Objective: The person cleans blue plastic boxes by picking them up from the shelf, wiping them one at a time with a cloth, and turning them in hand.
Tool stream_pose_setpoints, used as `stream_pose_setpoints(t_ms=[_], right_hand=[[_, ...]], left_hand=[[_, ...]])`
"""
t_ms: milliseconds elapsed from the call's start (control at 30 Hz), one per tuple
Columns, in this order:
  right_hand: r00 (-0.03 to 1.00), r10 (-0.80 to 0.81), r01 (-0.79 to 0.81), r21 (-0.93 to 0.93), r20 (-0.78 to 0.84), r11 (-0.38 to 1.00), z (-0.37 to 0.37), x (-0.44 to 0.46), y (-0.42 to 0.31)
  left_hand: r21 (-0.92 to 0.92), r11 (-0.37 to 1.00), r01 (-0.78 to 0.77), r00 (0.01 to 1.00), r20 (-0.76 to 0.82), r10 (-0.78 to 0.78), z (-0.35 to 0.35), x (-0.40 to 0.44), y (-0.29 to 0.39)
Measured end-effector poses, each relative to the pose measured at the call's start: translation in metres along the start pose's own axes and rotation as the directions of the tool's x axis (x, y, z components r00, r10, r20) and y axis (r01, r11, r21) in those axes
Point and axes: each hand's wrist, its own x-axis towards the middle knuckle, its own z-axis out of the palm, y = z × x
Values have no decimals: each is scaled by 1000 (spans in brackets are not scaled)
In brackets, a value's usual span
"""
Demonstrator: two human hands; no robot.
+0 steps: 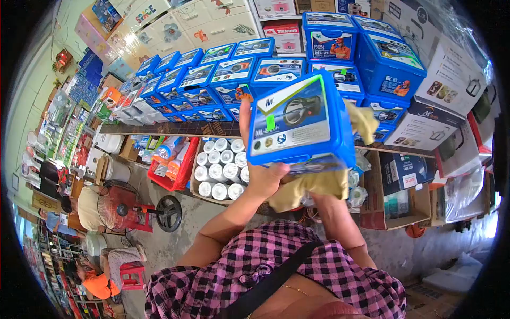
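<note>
A blue plastic box (297,122) with a headlamp picture, a printed label and a green price sticker is held up in front of me, tilted. My left hand (265,173) grips its left side, with the thumb at the lower front edge and the fingers up along the side. A tan cloth (313,191) is bunched under the box, and part of it sticks out past the right side. Behind the cloth and the box is my right hand (330,203), closed on the cloth; its fingers are mostly hidden.
Rows of similar blue boxes (231,72) stand on a shelf (175,129) ahead, stacked higher at the right. Below are a carton of white-topped cans (218,170) and a red basket (178,183). A fan (119,207) stands left, near a seated person in orange (101,284).
</note>
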Motion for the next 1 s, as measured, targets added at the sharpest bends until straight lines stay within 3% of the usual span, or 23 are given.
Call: stream_pose_setpoints(t_ms=[33, 100, 167, 233, 267, 300, 367, 400, 467, 600, 633, 667, 700, 767, 800, 833, 900, 933, 967, 1000], right_hand=[[983, -181, 183, -145, 25, 972, -6, 14, -3], [983, -182, 183, -130, 17, 975, -8, 17, -16], [983, -181, 181, -117, 10, 976, 5, 13, -21], [922, -388, 375, -220, -16, 900, 45, 3, -14], [870, -459, 454, -653, 179, 606, 8, -1, -1], [854, -517, 275, -892, 56, 358, 41, -19, -8], [654, -603, 480, -867, 457, -136, -16, -31, 21], [654, -603, 481, -867, 456, -133, -18, -28, 16], [697, -605, 516, -855, 384, 53, -15, -18, 1], [784, -564, 533, -747, 260, 398, 9, -1, -40], [786, -559, 532, -747, 262, 398, 26, -4, -48], [668, -560, 602, -798, 490, 20, 51, -9, -52], [548, -465, 602, -714, 696, -358, 68, -11, -50], [312, -471, 640, -549, 825, -538, 78, -10, -41], [348, -515, 653, -597, 783, -466, 79, -10, -38], [385, -555, 663, -639, 737, -390, 78, -10, -37], [401, -650, 681, -685, 645, -260, 64, 11, -51], [426, -688, 634, -737, 587, -236, 62, 18, -60], [446, -723, 584, -784, 527, -211, 63, 22, -70], [557, -677, 514, -840, 480, -173, 70, 22, -85]], left_hand=[[0, 1000, 0, 1000, 0, 0, -3, -3, -1], [126, 991, -32, 996, 83, 21, -5, -9, -3], [104, 994, -28, 999, 34, 25, -3, -10, -8], [89, 995, -36, 999, -22, 38, -4, -7, -8], [89, 996, 2, 999, -53, 3, -5, -4, -5], [88, 995, 40, 996, -84, -33, -6, -2, -3], [113, 993, 40, 993, -116, -27, -13, -1, -9], [155, 985, 70, 994, -100, -54, -16, -3, -7], [180, 976, 124, 991, -79, -112, -15, -11, -4], [-39, 990, 132, 991, -28, -133, -7, -17, -10], [-64, 979, 193, 978, -63, -197, -9, -18, -12], [-89, 964, 251, 961, -98, -259, -11, -17, -14], [-87, 965, 249, 961, -102, -257, -10, -14, -14], [-91, 982, 168, 959, -214, -184, -4, -5, -11], [116, 977, 178, 970, -187, -155, 0, -3, 2], [117, 977, 177, 971, -185, -154, -7, -4, 1], [451, 884, -125, 992, 77, 101, -21, -9, -6], [574, 812, -109, 994, 62, 90, -17, -12, -5], [508, 842, -183, 982, 129, 136, -21, -15, -4], [485, 855, -183, 980, 160, 119, -26, -22, -9]])
